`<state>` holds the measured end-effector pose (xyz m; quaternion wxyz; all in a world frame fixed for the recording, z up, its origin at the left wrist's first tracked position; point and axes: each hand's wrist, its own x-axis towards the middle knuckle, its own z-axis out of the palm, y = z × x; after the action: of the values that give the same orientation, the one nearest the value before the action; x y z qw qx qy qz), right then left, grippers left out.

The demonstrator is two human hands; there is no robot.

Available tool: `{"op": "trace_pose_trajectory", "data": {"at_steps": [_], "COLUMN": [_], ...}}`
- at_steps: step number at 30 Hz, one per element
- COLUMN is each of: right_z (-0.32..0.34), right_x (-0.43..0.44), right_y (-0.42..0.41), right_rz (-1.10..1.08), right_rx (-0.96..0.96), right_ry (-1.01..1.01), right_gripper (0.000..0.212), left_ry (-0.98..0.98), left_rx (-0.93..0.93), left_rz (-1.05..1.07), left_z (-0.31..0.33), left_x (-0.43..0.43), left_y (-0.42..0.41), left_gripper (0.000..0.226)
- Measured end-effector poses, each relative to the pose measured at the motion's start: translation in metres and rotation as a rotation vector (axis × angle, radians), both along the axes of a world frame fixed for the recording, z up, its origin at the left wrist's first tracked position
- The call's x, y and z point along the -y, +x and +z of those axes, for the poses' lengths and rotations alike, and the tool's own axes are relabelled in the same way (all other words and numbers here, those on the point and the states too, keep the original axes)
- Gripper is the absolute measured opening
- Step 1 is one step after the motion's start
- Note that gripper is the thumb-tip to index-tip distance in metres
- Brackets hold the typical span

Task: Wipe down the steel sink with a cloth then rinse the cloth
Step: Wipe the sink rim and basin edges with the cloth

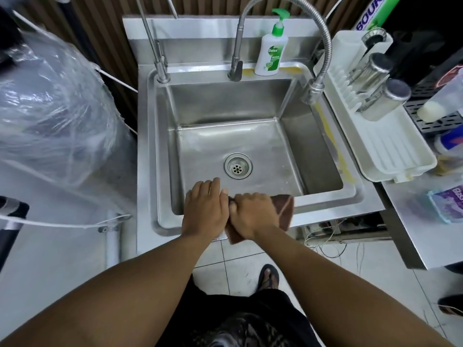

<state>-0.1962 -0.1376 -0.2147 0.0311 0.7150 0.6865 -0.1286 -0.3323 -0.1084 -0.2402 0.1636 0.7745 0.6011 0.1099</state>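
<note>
Item: cloth (285, 209) — lying crosswise on the near rim of the sink (325, 196), my right hand (250, 214) curled round it, left hand (204, 209) flat alongside — basin just ahead.

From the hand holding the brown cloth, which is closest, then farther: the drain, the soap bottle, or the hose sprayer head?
1. Drain, basin floor, just ahead of the right hand gripping the cloth.
2. Sprayer head, farther back on the right.
3. Soap bottle, at the very back.
</note>
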Motion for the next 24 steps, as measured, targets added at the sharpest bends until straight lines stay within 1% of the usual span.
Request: {"op": "trace_pose_trajectory", "data": {"at_steps": [2, 4, 5, 7, 9, 11, 14, 17, 20, 22, 24], "right_z": [0.001, 0.003, 0.005, 0.005, 0.007, 0.004, 0.0, 0.002, 0.0, -0.003, -0.005], "right_x": [0.0, 0.005, 0.008, 0.01, 0.011, 0.008, 0.005, 0.007, 0.01, 0.015, 0.023], "right_y": [-0.002, 0.022, 0.04, 0.088, 0.13, 0.145, 0.117, 0.058, 0.003, -0.008, 0.005], "right_rz": [0.089, 0.15, 0.142, 0.06, -0.042, -0.122, -0.14, -0.049, 0.038, 0.114, 0.224], "right_rx": [-0.062, -0.099, -0.099, -0.06, 0.001, 0.066, 0.122, 0.069, -0.009, -0.071, -0.114], "right_ry": [-0.009, 0.002, 0.009, 0.013, 0.014, 0.024, 0.017, 0.015, 0.048, 0.085, 0.129], "right_gripper": [0.04, 0.037, 0.035, 0.033, 0.039, 0.043, 0.046, 0.047, 0.04, 0.037, 0.04], "left_ry": [-0.001, 0.0, 0.003, -0.004, -0.018, -0.025, -0.031, -0.038, -0.047, -0.051, -0.051], "left_rx": [0.001, -0.004, -0.011, -0.021, -0.022, -0.021, -0.014, -0.022, -0.012, 0.011, 0.024], "left_rz": [0.007, -0.004, -0.011, -0.009, -0.008, -0.012, -0.005, -0.003, 0.005, 0.005, 0.003], "left_z": [0.0, 0.001, 0.002, 0.003, 0.005, 0.006, 0.008, 0.011, 0.013, 0.014, 0.014], "left_x": [0.0, 0.0, 0.0, 0.001, 0.0, 0.0, 0.0, 0.001, 0.001, 0.0, 0.001], "left_y": [0.0, -0.001, -0.001, -0.001, 0.0, -0.001, -0.001, 0.0, 0.001, 0.001, 0.0], "left_gripper": [0.05, 0.05, 0.05, 0.05, 0.051, 0.053, 0.053, 0.055, 0.056, 0.057, 0.058]}}
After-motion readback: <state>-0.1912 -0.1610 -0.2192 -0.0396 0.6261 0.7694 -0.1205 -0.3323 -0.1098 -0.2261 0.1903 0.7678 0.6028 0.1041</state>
